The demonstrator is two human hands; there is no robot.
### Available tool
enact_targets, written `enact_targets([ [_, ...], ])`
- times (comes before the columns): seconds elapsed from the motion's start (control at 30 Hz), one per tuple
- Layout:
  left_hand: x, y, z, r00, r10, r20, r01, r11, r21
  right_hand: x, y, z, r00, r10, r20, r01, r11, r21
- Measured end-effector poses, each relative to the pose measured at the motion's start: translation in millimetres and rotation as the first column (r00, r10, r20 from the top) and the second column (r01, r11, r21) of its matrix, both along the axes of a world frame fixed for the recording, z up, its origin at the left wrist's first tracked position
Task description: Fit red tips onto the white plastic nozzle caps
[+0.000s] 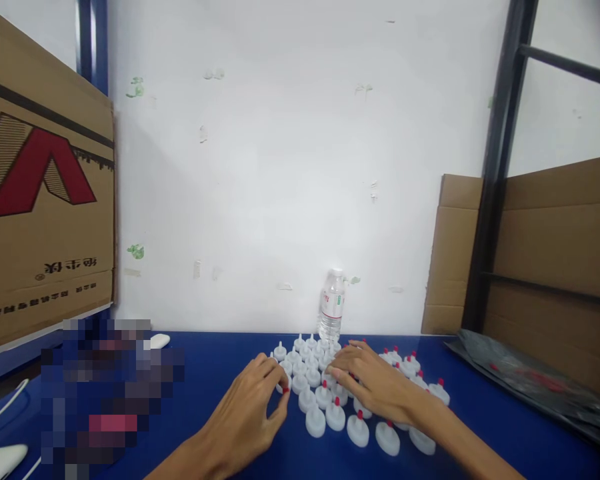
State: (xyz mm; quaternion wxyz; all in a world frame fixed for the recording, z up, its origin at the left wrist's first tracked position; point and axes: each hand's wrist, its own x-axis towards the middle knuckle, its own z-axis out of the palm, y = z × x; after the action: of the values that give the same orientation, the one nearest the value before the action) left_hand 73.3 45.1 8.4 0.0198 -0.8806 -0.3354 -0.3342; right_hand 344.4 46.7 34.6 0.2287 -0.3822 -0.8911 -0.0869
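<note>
My left hand [253, 407] pinches a red tip [285, 390]; my right hand [375, 383] lies flat, steadying the upright caps [325, 400] between them on the table [220, 373].

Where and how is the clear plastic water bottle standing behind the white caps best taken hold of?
Grip the clear plastic water bottle around its labelled middle, coming from its right side. It stands upright against the wall, and the white nozzle caps crowd the blue table in front of it.

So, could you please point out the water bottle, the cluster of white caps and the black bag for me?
water bottle [331, 308], head view, on its label.
white caps [315, 422], head view, on a front-row cap.
black bag [525, 375], head view, on its crumpled middle.
</note>
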Motion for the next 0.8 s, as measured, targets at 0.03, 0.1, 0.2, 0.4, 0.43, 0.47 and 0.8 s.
enact_targets([
  [0.03, 0.8, -1.3, 0.3, 1.0, -0.014, 0.017, 0.014, 1.0, -0.009, 0.0, -1.0, 2.3, 1.0, 0.004, 0.001, -0.004, 1.0, -0.016],
  [0.1, 3.1, -4.1, 0.6, 0.998, -0.038, 0.055, 0.04, 0.999, -0.036, -0.9, -4.2, 7.6, 1.0, 0.009, -0.02, -0.009, 1.0, -0.028],
  [0.2, 7.2, -7.7, -0.1, 0.992, -0.08, 0.102, 0.087, 0.994, -0.066, -5.3, -11.1, 13.7, 0.998, 0.017, -0.053, -0.018, 1.0, -0.019],
  [0.4, 10.7, -7.4, -2.3, 0.975, -0.188, 0.116, 0.191, 0.981, -0.017, -23.6, -21.0, 4.6, 0.998, 0.069, -0.013, -0.07, 0.997, -0.033],
  [0.43, 10.7, -6.8, -2.8, 0.972, -0.2, 0.12, 0.202, 0.979, -0.006, -27.0, -21.8, 2.2, 0.996, 0.086, -0.013, -0.087, 0.995, -0.04],
  [0.47, 10.6, -6.3, -3.3, 0.969, -0.212, 0.129, 0.213, 0.977, 0.003, -30.2, -22.7, 0.1, 0.994, 0.106, -0.016, -0.107, 0.993, -0.048],
  [0.8, 12.4, -11.8, -1.6, 0.906, -0.349, 0.239, 0.331, 0.937, 0.115, -43.2, -37.9, -8.1, 0.99, 0.068, -0.122, -0.091, 0.976, -0.197],
])
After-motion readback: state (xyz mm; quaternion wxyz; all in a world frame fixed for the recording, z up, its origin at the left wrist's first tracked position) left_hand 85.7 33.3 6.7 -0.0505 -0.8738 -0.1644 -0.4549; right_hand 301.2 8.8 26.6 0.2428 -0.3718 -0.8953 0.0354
